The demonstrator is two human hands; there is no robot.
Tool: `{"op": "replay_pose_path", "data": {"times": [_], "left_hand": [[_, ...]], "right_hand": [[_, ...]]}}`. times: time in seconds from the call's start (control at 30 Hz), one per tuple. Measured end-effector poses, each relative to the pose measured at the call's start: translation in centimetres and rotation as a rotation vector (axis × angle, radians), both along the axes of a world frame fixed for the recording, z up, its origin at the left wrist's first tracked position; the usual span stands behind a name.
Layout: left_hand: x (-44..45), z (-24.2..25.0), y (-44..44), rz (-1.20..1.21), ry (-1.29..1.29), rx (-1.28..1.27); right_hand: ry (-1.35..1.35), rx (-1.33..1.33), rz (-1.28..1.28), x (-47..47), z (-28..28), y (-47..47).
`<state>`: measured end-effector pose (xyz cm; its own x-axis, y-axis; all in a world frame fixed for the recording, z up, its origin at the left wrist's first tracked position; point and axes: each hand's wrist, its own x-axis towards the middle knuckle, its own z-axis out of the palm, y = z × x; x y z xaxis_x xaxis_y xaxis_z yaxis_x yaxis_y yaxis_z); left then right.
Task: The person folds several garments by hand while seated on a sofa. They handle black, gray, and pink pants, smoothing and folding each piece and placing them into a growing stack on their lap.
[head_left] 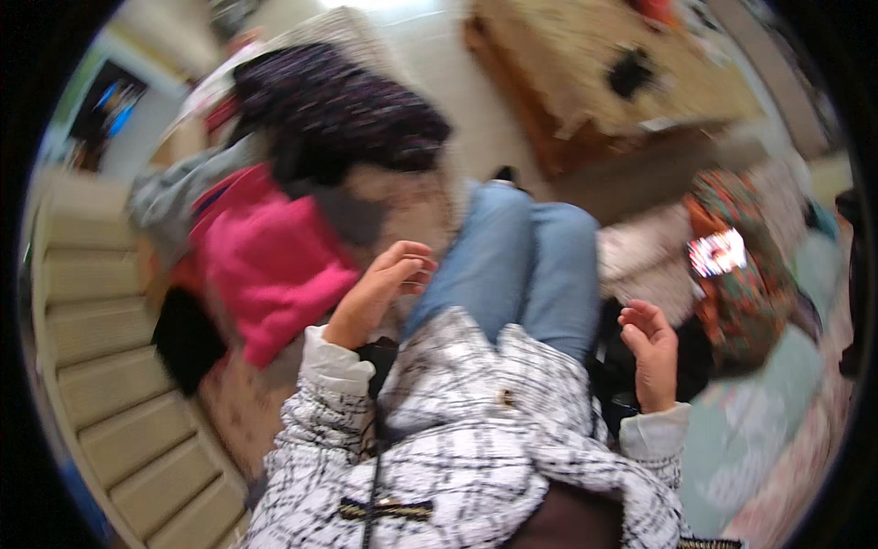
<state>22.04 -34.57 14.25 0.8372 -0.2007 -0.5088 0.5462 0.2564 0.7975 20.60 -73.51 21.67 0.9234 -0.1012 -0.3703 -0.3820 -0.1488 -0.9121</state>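
Observation:
My left hand (pixel 384 291) is raised beside my left thigh, fingers loosely bent and apart, with nothing in it. Just left of it lies a bright pink garment (pixel 274 254), spread on a brownish seat cover (pixel 405 206). My right hand (pixel 651 350) hovers past my right thigh, thumb and fingers apart and holding nothing. Behind that hand is a dark item (pixel 696 353) whose kind I cannot tell. Farther right, a phone with a lit screen (pixel 717 253) rests on an orange and green patterned cloth (pixel 748 309). My legs in blue jeans (pixel 511 261) lie between the hands.
A dark purple-black knitted or woven garment (pixel 343 110) and a grey garment (pixel 185 185) lie beyond the pink one. At the left runs a beige ribbed panel (pixel 110 316). A wooden table (pixel 549 62) stands ahead, a small black object (pixel 630 72) on it. The view is blurred.

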Motion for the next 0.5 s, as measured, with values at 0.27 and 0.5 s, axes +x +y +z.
{"op": "replay_pose_path", "data": {"times": [0.27, 0.5], "left_hand": [[-12.0, 2.4, 9.2, 0.682, 0.014, 0.336], [-18.4, -1.3, 15.7, 0.981, 0.220, 1.151]], "right_hand": [[-0.179, 0.328, 0.815, 8.9, 4.9, 19.4], [0.044, 0.430, 0.868, 8.5, 2.0, 24.8]]}}
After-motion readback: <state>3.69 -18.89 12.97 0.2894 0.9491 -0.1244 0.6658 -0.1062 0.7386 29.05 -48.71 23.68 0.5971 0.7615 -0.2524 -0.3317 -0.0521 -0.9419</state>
